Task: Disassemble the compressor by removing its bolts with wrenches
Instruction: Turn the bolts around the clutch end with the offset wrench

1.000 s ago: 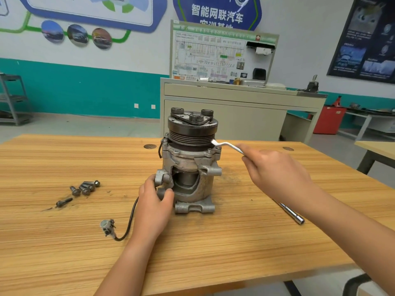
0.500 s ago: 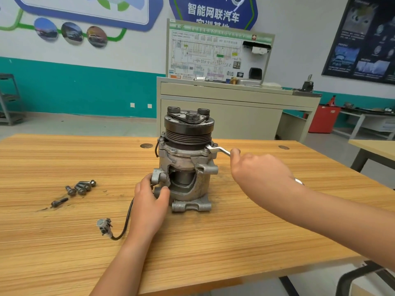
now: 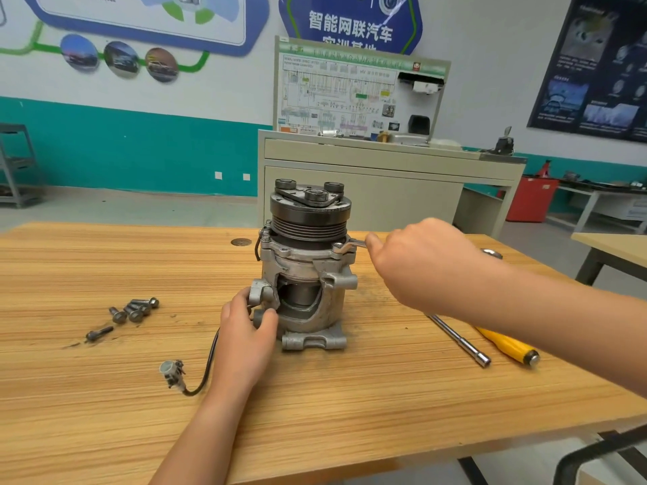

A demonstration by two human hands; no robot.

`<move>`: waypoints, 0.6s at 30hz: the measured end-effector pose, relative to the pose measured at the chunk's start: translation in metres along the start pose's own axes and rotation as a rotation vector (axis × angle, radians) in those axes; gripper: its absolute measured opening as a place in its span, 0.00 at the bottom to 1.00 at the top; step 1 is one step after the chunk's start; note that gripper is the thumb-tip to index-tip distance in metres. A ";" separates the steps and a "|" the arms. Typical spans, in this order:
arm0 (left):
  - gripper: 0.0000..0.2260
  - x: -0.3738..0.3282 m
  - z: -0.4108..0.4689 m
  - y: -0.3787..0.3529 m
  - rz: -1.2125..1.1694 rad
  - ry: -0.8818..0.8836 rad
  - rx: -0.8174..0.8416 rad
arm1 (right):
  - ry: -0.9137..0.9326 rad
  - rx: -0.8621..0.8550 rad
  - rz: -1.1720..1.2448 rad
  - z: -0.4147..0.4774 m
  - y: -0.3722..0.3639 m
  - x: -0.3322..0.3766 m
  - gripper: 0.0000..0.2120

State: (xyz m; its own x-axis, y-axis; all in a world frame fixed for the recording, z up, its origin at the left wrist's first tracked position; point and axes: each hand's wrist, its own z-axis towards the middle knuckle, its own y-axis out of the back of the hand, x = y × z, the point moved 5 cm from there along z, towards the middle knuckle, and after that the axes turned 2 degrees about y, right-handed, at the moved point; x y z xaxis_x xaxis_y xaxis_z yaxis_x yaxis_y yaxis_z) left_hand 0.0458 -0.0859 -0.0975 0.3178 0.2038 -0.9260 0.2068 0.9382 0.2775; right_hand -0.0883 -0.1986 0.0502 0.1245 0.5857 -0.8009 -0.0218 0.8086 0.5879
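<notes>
left hand (image 3: 245, 341) grip: clasps compressor (image 3: 304, 264) | right hand (image 3: 420, 267) grip: holds wrench (image 3: 350, 245) | wall sign (image 3: 350, 24): 智能网联汽车

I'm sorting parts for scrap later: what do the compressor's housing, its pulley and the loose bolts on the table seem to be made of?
The compressor housing looks like cast aluminium: dull pale grey, rough rounded lugs. The pulley seems steel: dark, with machined grooves. The loose bolts are probably steel too: dark, dull, grimy.
</notes>
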 end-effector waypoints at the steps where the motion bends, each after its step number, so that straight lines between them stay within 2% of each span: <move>1: 0.21 0.000 0.000 0.000 -0.005 0.003 0.001 | -0.002 -0.008 0.003 0.002 -0.001 -0.003 0.17; 9: 0.22 0.000 0.000 0.000 0.015 0.005 0.006 | -0.099 0.017 0.147 0.004 -0.035 -0.015 0.24; 15: 0.22 0.000 0.000 0.000 0.014 0.004 0.009 | -0.139 -0.136 0.118 0.019 -0.044 -0.025 0.18; 18: 0.22 0.000 0.001 0.000 0.009 0.006 0.008 | -0.138 -0.174 0.156 0.022 -0.052 -0.025 0.17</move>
State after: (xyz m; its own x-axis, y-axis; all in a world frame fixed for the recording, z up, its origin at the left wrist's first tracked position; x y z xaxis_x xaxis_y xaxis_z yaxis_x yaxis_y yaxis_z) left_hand 0.0464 -0.0859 -0.0978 0.3145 0.2139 -0.9248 0.2114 0.9340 0.2879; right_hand -0.0686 -0.2562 0.0424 0.2402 0.7003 -0.6722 -0.2199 0.7138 0.6649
